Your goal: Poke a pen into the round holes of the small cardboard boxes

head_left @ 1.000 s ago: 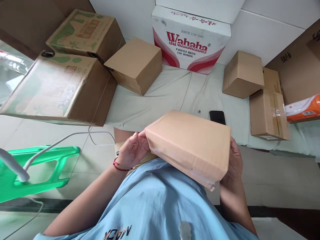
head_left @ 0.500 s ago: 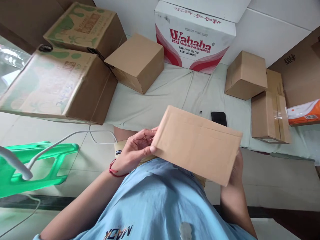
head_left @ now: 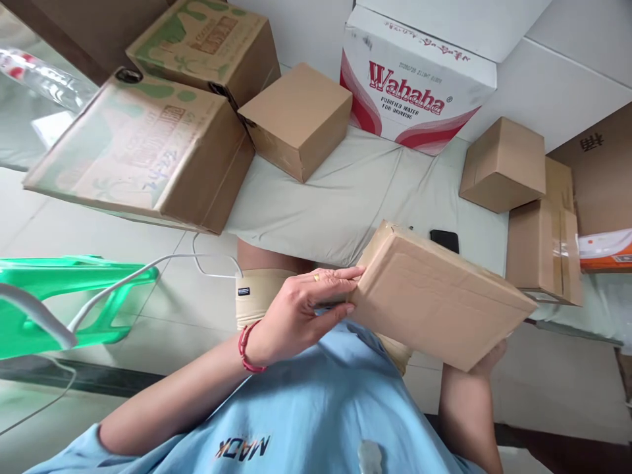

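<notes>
A plain brown cardboard box [head_left: 439, 299] is held tilted above my lap, its broad face toward me and its right end lower. My left hand [head_left: 311, 306] grips its left end, fingers along the far side and thumb on the near edge; a ring and a red bracelet show on it. Under the lower right corner my right hand [head_left: 488, 361] supports the box. Most of that hand's fingers are hidden behind the cardboard.
On the pale cloth [head_left: 340, 204] stand a small carton [head_left: 301, 115], green-printed cartons [head_left: 162, 151], a white-and-red Wahaha carton [head_left: 412, 85], stacked boxes [head_left: 503, 164] and a black phone [head_left: 444, 240]. At left are a green stool [head_left: 113, 289] and a white cable [head_left: 148, 260].
The box has swung right and tilted, so its upper edge now shows. My left hand has moved right with it, fingers straighter. The camera view has shifted slightly.
</notes>
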`<state>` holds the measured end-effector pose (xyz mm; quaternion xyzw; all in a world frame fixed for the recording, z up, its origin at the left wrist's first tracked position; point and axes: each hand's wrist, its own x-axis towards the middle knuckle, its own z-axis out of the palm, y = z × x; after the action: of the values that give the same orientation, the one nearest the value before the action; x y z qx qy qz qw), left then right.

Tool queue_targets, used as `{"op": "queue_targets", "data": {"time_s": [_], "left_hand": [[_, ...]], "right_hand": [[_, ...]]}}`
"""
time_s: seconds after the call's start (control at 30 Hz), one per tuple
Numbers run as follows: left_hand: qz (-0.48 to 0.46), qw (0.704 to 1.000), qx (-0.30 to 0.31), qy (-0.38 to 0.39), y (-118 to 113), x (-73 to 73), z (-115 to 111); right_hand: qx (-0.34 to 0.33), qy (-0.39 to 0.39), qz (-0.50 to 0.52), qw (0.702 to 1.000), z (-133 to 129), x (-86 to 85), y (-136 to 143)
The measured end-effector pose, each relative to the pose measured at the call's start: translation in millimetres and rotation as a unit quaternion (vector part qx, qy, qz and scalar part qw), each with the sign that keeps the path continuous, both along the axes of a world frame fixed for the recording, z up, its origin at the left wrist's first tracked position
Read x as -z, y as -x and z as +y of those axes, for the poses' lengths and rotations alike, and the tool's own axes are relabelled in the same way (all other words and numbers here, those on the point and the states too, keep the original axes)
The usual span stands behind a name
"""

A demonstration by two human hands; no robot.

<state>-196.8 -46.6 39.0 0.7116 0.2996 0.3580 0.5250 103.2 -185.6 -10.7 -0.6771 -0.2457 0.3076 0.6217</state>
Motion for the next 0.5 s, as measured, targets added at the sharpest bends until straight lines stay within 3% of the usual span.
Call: {"op": "queue_targets", "data": {"time_s": [0.13,0.3,0.4,0.5], "left_hand": [[0.001,0.988,-0.058,0.142,11.2,11.9,3.0],[-0.117,0.943,-0.071,0.304,24.8,29.2,7.5],[-0.167,0.918,-0.096,0.347,25.7,33.1,9.2],[-0.130,0.921,-0.128,0.343,21.9,31.5,10.8]], "right_hand": [[0.055,-0.052,0.097,0.992,9.7,-20.0,14.7],[0.084,-0.091,0.006,0.992,21.3,-40.8,32.0],[0.040,-0.114,-0.069,0.990,17.4,-37.9,33.2],[-0.010,-0.121,-0.101,0.987,10.4,-27.0,31.0]]}}
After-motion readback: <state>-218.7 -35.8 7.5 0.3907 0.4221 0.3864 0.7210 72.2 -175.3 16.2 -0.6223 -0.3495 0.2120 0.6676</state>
